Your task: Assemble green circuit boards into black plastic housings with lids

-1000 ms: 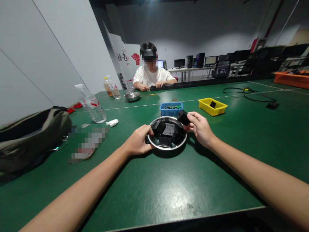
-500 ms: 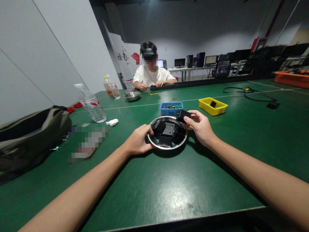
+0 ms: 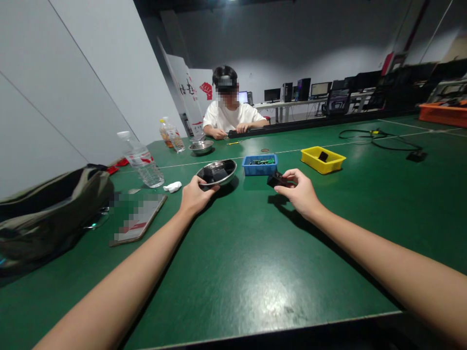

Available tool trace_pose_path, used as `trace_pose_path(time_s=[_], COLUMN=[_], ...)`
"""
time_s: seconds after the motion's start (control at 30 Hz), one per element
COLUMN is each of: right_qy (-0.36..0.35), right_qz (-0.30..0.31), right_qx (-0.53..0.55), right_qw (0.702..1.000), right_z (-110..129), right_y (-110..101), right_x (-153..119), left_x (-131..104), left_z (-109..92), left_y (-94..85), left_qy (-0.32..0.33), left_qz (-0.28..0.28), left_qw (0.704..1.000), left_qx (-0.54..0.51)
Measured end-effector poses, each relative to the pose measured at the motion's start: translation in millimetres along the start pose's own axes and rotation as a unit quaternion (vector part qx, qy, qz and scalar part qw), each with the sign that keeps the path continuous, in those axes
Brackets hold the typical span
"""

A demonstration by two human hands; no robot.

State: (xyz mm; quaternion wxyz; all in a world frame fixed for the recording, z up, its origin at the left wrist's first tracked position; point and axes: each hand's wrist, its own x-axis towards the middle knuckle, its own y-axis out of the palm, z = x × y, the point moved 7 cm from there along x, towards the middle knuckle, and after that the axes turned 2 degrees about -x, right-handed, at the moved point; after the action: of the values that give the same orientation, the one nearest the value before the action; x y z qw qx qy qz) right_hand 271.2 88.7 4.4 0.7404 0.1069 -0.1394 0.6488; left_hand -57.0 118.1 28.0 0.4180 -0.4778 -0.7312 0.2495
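My left hand grips the near rim of a round metal bowl, which is slightly tilted and holds several black plastic pieces. The bowl seems raised a little, with a shadow under its right side. In my right hand a black box-shaped plastic part is pinched between thumb and fingers, held above the table. Just behind that part stands a blue bin with small green and metal pieces. A yellow bin with a black piece inside is beyond my right hand.
On the left are a bag, a phone, a water bottle and a crumpled tissue. Across the green table sits a person near another metal bowl. A black cable lies at right.
My left hand has carried the bowl left and away from me. The black part in my right hand is now apart from the bowl and turned slightly lower.
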Motion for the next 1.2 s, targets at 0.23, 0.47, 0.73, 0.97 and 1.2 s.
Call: trace_pose_path(time_s=[0.23,0.47,0.73,0.97,1.2], right_qy=[-0.053,-0.119,-0.171,-0.236,-0.182], right_qz=[0.062,0.097,0.105,0.159,0.129], right_qx=[-0.074,-0.170,-0.221,-0.225,-0.222], right_qw=[0.994,0.973,0.954,0.932,0.949], right_z=[5,12,12,17,16], right_y=[16,21,32,64,52], right_x=[-8,-11,-12,-9,-9], left_x=[27,26,-24,-65,-56], left_z=[16,9,-39,-100,-87], left_y=[8.3,9.6,22.5,40.2,42.1], left_qy=[-0.071,-0.075,0.070,0.320,0.239], left_qz=[-0.010,0.012,0.044,0.121,0.104], left_qw=[0.996,0.991,0.996,0.924,0.948], left_qx=[0.055,0.106,-0.034,-0.169,-0.182])
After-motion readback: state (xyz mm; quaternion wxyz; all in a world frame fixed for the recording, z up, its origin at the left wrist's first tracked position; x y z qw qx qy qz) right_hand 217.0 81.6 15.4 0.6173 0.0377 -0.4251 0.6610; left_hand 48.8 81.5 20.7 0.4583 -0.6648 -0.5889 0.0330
